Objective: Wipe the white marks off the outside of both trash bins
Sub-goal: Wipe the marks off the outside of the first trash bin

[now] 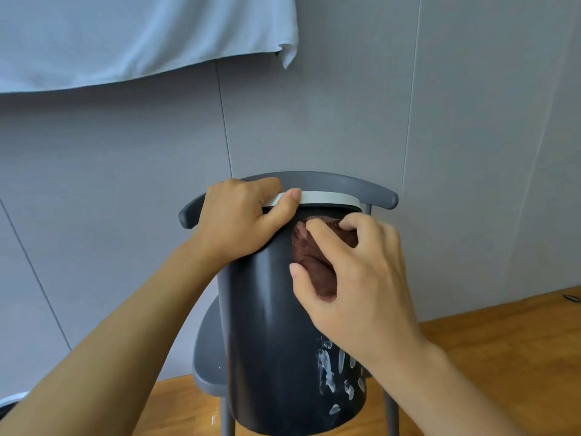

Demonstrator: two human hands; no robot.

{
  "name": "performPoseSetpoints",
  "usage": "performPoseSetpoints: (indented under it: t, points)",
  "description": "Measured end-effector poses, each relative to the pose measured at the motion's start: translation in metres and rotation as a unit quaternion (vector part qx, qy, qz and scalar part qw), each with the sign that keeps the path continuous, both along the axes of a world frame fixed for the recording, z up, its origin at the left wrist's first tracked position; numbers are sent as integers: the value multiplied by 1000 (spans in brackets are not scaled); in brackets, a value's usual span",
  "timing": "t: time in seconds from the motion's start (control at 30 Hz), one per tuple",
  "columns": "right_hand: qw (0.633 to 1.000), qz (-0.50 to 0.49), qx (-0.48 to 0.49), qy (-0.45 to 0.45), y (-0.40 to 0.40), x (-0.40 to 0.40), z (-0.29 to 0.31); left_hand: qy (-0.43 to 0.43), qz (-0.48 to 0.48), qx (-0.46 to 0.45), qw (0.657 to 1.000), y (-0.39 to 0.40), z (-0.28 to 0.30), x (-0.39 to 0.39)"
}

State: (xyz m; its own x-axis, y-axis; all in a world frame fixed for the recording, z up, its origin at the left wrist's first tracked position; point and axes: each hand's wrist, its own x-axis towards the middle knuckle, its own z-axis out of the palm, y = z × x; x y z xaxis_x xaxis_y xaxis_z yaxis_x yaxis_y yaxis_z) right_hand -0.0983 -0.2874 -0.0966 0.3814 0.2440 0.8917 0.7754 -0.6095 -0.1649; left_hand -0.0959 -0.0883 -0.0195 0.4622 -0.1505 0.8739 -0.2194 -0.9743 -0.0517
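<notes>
A dark grey trash bin with a white rim stands on a grey chair, tilted toward me. My left hand grips the rim at the bin's upper left, thumb over the white band. My right hand holds a bunched brown cloth pressed against the bin's upper side. White marks streak the lower right of the bin's wall, below my right wrist. Only this one bin is clearly in view.
The grey chair stands against a grey panelled wall, its backrest just behind the bin. A pale cloth hangs at the upper left. Wooden floor lies to the right. A white-edged object peeks in at bottom left.
</notes>
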Motion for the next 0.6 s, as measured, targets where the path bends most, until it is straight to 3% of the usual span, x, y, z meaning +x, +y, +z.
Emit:
performPoseSetpoints:
  t: [0.17,0.3,0.47,0.6]
  points:
    - [999,-6,-31,-19,-1,3,3,-1,3,1,1000,0,0,-3]
    - [1000,1,14,13,-9,12,13,2,21,5,1000,-3,-1,-2]
    - [992,30,-113,-44,-15,9,18,0,15,17,1000,-4,0,-2]
    - [998,12,-57,-34,-16,11,24,0,10,32,999,-6,-1,-3]
